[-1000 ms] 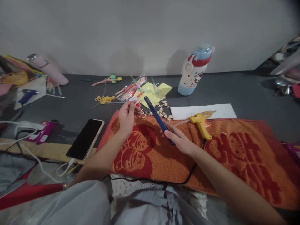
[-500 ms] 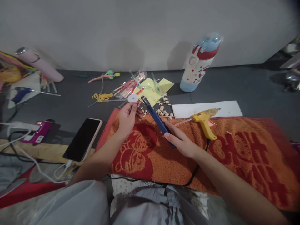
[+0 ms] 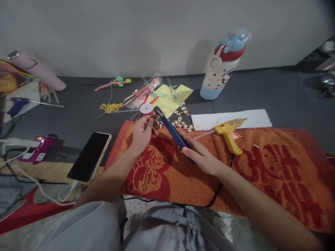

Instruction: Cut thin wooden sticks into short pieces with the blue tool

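In my right hand [image 3: 200,153] is a long, slim dark blue hand tool [image 3: 174,132] with a dark metal head; its exact kind I cannot make out. The tool slants up and left above the orange towel [image 3: 199,184]. My left hand [image 3: 142,130] is closed, pinching a thin wooden stick [image 3: 160,115] between the fingertips. The stick's end lies at the tool's head; whether it sits inside the jaws is too small to tell. Just beyond are short cut wooden pieces [image 3: 179,122] and a white-topped spool [image 3: 146,108] with red sides.
A yellow glue gun [image 3: 229,130] rests on the towel and a white strip [image 3: 251,120]. Behind are yellow paper [image 3: 184,93], wrapped sticks [image 3: 143,92] and a water bottle [image 3: 221,69]. A phone [image 3: 90,157] and a purple power adapter [image 3: 39,148] with cables lie left.
The stick end has come up against the tool's head, which has tipped slightly left. Both hands stay nearly in place; the view has shifted a little.
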A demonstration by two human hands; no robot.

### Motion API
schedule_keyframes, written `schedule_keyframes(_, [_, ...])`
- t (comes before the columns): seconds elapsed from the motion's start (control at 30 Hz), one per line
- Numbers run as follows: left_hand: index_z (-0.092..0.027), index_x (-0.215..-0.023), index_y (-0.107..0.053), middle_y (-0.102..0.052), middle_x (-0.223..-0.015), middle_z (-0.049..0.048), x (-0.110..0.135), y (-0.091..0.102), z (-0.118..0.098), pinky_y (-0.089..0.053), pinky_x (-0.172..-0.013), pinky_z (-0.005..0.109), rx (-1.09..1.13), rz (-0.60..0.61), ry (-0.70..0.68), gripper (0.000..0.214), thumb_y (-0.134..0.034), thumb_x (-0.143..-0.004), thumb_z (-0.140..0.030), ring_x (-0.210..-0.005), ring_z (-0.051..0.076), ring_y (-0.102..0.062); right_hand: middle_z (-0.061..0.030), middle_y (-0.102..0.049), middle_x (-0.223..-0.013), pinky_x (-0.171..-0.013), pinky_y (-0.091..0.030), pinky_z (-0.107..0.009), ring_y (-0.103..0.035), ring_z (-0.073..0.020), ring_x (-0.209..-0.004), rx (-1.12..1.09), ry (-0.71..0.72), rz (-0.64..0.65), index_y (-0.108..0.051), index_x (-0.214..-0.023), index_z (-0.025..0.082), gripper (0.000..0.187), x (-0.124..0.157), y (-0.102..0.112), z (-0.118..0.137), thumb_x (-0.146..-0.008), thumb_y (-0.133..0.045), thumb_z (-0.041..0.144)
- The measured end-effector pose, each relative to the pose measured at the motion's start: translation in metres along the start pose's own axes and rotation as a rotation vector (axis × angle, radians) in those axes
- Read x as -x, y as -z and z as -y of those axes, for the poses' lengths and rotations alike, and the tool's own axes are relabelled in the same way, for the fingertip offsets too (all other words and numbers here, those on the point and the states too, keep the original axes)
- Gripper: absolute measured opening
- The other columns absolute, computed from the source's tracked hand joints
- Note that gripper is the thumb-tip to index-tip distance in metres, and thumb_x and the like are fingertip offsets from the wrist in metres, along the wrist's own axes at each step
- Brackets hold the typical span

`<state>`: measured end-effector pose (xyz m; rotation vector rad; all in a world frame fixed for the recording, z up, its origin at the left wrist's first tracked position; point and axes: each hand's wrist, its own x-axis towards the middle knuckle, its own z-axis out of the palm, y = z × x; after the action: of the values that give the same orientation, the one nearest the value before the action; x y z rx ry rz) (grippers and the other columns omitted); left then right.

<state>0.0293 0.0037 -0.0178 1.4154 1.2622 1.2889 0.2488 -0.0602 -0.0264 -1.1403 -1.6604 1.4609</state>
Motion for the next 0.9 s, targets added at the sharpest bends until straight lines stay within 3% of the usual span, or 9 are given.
schedule_keyframes(0.27, [-0.016,-0.096,-0.065,-0.060,-0.058,-0.0020,-0.0009,0.0011,0.0002,-0.034,-0.037,0.019,0.010,0.009,0.032,0.047,-0.058,-0.081,-0.059,-0.036,0.006,-0.049,-0.0107,-0.057,-0.137,-0.110,-0.036,-0.048,-0.052,-0.0293,-0.124,-0.022,0.036,-0.008,-0.047,-0.139,0.020,0.066,-0.0017,-0.0004,0.0014,-0.088,-0.048,0.062])
schedule_keyframes(0.9, [-0.017,-0.088,-0.061,-0.054,-0.053,-0.0051,0.0027,0.0011,-0.0094,-0.038,-0.039,0.019,-0.009,0.036,0.044,0.038,-0.055,-0.085,-0.054,-0.036,0.006,-0.047,-0.0082,-0.056,-0.139,-0.110,-0.037,-0.049,-0.053,-0.0298,-0.125,-0.130,0.016,-0.023,-0.052,-0.135,0.023,0.067,-0.0025,-0.0003,-0.0033,-0.083,-0.052,0.065])
